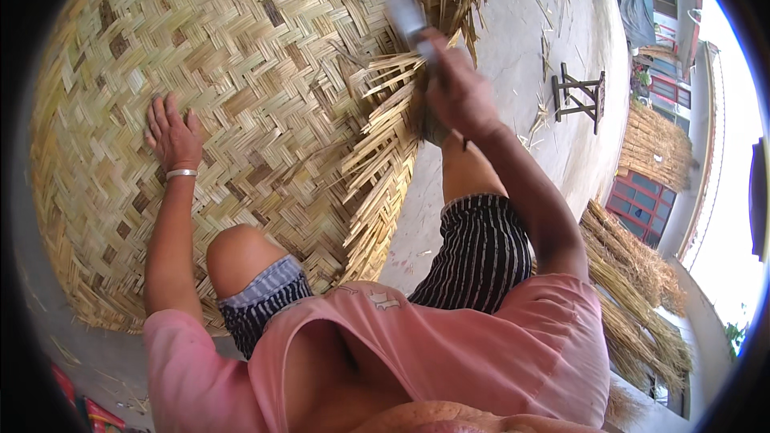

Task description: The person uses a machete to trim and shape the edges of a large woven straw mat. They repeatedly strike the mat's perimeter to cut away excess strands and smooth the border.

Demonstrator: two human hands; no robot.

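A large woven mat (265,124) of pale and brown split strips spreads under me, its right edge fringed with loose strip ends (381,168). My left hand (174,140) lies on the mat with its fingers stretched out, pressing on the weave. At the right edge my right hand (459,88) is closed round the handle of a knife (401,4), raised over the fringe. Motion smears the long, pale blade, which points up and away to the left. My left knee rests on the mat, and my right leg is bent beyond its fringed edge.
A small wooden stool (579,96) stands on the concrete floor (513,16) to the right. Bundles of straw-like stalks (638,297) lean by a building with a red-framed window (642,207). Cut strips lie scattered on the floor.
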